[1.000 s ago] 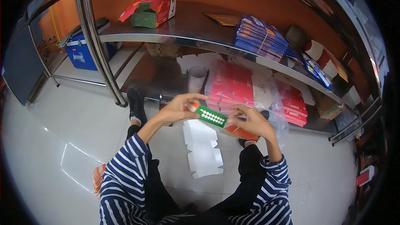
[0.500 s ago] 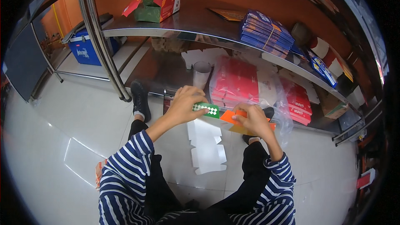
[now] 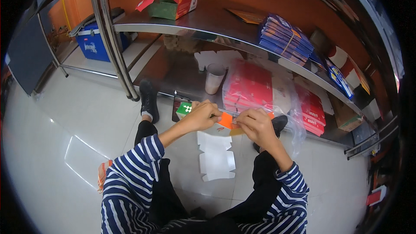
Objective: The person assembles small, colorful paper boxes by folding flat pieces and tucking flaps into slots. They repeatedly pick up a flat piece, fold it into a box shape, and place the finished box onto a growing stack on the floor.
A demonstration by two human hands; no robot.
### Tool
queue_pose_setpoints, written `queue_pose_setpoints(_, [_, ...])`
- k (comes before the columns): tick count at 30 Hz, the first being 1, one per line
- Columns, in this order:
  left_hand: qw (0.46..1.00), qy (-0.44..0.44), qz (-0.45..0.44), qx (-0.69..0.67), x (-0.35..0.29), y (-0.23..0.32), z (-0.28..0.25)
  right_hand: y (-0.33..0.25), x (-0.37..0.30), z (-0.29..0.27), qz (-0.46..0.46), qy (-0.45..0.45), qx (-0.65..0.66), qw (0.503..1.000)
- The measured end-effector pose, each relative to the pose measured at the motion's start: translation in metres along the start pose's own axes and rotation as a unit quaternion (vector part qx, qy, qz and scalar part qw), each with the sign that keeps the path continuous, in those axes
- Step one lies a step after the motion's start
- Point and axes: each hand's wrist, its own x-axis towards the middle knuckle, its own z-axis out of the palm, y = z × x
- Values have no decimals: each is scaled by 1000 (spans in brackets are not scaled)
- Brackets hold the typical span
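Near the middle of the frame I see an orange-and-green carton point(image 3: 225, 121), the left hand point(image 3: 202, 117) curled closed on it, the right hand point(image 3: 257, 126) pinching its edge, where light, even pressure should prevent creasing.

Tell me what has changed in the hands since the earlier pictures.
The left hand has moved rightward, closer to the right hand. On the green-and-orange carton, the green checked panel, first between the hands, now shows left of the left hand. Both hands keep hold. The blue bundle stayed put.
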Motion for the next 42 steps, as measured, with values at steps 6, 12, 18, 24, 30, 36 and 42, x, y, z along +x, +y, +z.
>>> queue_pose_setpoints(6, [995, -21, 72, 73, -5, 10, 0, -6, -2, 21, -118, 31, -61, 991])
queue_pose_setpoints(12, [984, -58, 108, 126, -6, 14, -3, -7, -4, 35, -129, 54, -71, 988])
queue_pose_setpoints(18, [988, -77, 103, 87, -5, 7, 2, -9, -7, 37, -151, 56, -74, 984])
queue_pose_setpoints(24, [987, -54, 110, 105, -6, 4, 4, -11, -1, 36, -133, 45, -71, 988])
queue_pose_setpoints(30, [987, -31, 109, 110, -5, 8, 6, -7, -2, 34, -132, 43, -77, 987])
queue_pose_setpoints(36, [985, -31, 136, 98, -5, 8, 9, -8, -4, 36, -97, 43, -59, 993])
queue_pose_setpoints(42, [988, -37, 135, 61, -6, 14, 5, -10, -1, 35, -69, 29, -33, 997])
